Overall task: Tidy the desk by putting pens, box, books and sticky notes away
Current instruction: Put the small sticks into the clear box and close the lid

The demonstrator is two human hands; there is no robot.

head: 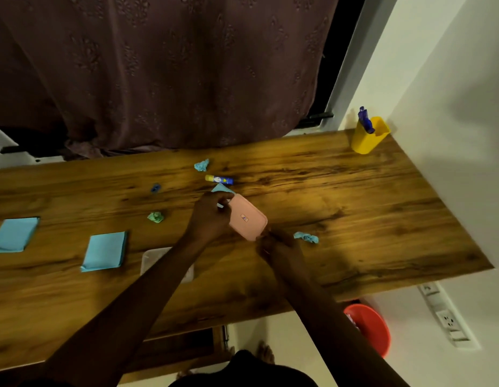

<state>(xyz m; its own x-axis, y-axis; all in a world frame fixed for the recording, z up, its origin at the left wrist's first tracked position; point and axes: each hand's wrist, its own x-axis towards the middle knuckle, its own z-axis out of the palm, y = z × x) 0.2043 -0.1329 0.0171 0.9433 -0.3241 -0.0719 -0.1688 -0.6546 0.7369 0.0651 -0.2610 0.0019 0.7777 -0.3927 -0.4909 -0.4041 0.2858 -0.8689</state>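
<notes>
Left hand [210, 217] and right hand [274, 247] grip pink box [246, 217] mid desk [354, 205]

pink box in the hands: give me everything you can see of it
The pink box is a flat rectangle with rounded corners. It looks matte and plastic, broad face up, with a small label at its centre. It sits diagonally over the middle of the wooden desk. The left hand grips its far end and the right hand holds its near corner. Whether it touches the desk cannot be told.
</notes>
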